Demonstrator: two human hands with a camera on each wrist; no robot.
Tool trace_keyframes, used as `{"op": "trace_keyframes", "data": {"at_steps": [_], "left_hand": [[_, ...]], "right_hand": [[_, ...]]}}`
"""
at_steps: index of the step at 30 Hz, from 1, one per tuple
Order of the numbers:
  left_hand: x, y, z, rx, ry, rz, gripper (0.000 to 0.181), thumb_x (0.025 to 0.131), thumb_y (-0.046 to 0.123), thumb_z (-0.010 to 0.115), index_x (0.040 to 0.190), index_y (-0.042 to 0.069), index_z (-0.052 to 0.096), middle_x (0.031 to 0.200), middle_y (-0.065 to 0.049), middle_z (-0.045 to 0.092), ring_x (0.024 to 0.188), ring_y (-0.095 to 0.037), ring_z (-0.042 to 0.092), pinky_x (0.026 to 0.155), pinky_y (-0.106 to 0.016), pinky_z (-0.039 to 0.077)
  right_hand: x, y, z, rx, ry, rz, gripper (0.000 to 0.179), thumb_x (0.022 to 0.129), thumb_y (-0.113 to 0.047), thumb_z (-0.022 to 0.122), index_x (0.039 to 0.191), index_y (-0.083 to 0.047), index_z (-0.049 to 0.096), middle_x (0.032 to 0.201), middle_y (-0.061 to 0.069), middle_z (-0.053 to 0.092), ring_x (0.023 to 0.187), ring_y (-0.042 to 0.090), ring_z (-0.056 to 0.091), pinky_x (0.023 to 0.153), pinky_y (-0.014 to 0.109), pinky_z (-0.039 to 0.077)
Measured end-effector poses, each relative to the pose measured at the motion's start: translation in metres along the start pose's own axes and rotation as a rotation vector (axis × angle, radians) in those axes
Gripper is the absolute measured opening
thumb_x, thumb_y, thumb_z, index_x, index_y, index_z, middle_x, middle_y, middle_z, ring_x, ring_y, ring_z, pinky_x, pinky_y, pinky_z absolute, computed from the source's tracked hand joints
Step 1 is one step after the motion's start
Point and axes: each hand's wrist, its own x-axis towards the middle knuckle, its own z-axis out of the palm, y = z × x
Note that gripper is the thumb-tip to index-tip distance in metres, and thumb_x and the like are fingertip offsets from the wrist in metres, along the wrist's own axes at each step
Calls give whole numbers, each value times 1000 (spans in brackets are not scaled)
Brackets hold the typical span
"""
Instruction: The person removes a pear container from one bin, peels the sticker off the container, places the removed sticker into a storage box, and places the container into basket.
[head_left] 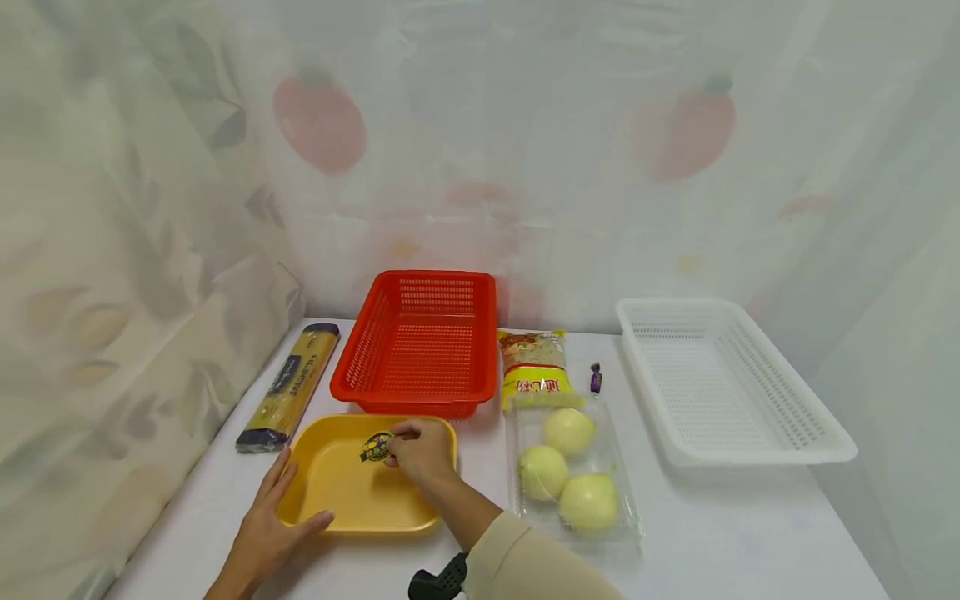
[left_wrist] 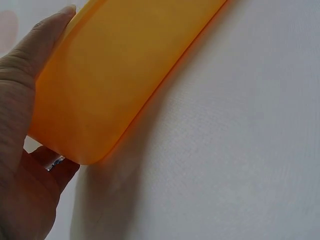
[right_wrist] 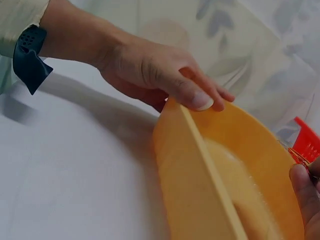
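Observation:
A yellow plastic tray (head_left: 360,502) stands near the table's front left. My left hand (head_left: 264,527) grips its front left corner, the thumb over the rim and the fingers around the outer wall; the left wrist view shows this thumb (left_wrist: 42,40) against the tray's side (left_wrist: 115,75). Over the tray, my right hand (head_left: 424,454) pinches a small flat black-and-yellow piece (head_left: 376,447) that looks like a label. Only the thumb and part of the fingers of the right hand (right_wrist: 306,200) appear in the right wrist view, where the piece is mostly cut off.
Behind the tray sits a red basket (head_left: 435,350). A spaghetti pack (head_left: 291,387) lies left. To the right are a yellow food packet (head_left: 534,362), a clear pack of three pale round onion-like items (head_left: 567,433), a purple-wrapped candy (head_left: 596,378) and a white basket (head_left: 675,454).

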Motion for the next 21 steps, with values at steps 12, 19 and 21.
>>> {"op": "trace_keyframes", "data": {"at_steps": [12, 19, 21], "left_hand": [[0, -1, 3, -45, 50, 71, 107, 74, 42, 83, 147, -9, 25, 161, -10, 5, 141, -42, 9, 102, -67, 18], [-2, 0, 1, -22, 24, 18, 109, 73, 45, 82, 149, -7, 22, 161, -8, 2, 141, -42, 8, 102, -67, 18], [-3, 0, 1, -18, 20, 6, 110, 74, 46, 82, 149, -7, 22, 161, -8, 2, 141, -43, 8, 102, -67, 18]], "right_hand": [[1, 18, 5, -159, 33, 19, 12, 79, 8, 68, 87, -1, 72, 72, 2, 63, 54, 17, 64, 51, 27, 53], [1, 21, 9, -225, 19, 26, 12, 79, 7, 69, 86, -2, 72, 72, 1, 62, 54, 19, 64, 49, 26, 51], [1, 22, 10, -245, 8, 35, 11, 79, 7, 70, 85, -2, 72, 72, 1, 62, 54, 17, 63, 49, 25, 51]]}}
